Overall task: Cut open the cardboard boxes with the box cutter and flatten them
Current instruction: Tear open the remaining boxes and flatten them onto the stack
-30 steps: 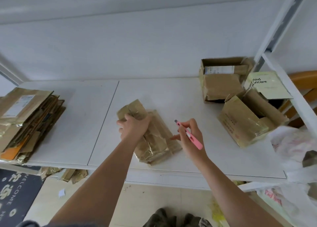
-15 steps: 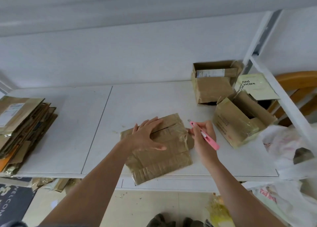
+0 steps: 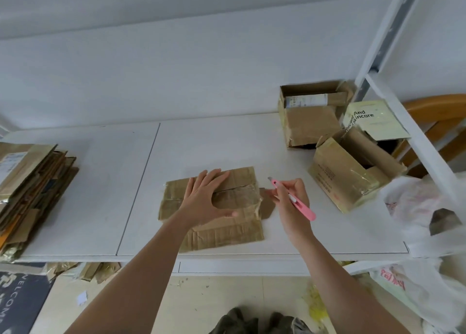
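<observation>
A flattened brown cardboard box with shiny tape lies on the white table in front of me. My left hand presses flat on it with fingers spread. Just right of the cardboard, my right hand grips a pink box cutter, blade tip pointing up-left and close to the box's right edge. Two open cardboard boxes stand at the right: one at the back, one nearer and tilted.
A stack of flattened cardboard sits at the table's left end. A pale green skincare box and white plastic bags crowd the right side beside a white frame post. Cardboard scraps lie on the floor under the table.
The crumpled box was turned and laid flat on the table. My left hand went from gripping it to pressing on it with spread fingers. My right hand with the cutter moved right of it.
</observation>
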The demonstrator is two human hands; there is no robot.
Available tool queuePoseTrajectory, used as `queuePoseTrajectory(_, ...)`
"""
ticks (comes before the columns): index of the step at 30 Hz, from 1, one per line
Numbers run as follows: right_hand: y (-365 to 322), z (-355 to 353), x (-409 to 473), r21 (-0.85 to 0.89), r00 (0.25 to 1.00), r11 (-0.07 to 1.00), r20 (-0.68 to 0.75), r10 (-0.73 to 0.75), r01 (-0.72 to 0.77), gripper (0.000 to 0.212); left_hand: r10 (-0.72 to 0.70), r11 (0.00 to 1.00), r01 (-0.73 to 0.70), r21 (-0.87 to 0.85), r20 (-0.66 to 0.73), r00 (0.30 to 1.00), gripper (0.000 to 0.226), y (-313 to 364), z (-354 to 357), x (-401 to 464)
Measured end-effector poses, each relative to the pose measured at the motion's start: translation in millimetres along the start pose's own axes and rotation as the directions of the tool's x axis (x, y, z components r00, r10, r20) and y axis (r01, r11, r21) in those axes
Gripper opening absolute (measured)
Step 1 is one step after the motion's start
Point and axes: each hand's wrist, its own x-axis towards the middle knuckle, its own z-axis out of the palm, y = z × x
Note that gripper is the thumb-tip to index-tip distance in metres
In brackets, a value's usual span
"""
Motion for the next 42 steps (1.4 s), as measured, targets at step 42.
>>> queuePoseTrajectory(42, -18.1, -17.5, -1.0, -0.312, 0.944, 0.934, 0.323, -0.069, 0.175, 0.016, -0.029, 1.0, 0.029, 0.003, 0.016, 0.999, 0.115, 0.4, 1.8, 1.2)
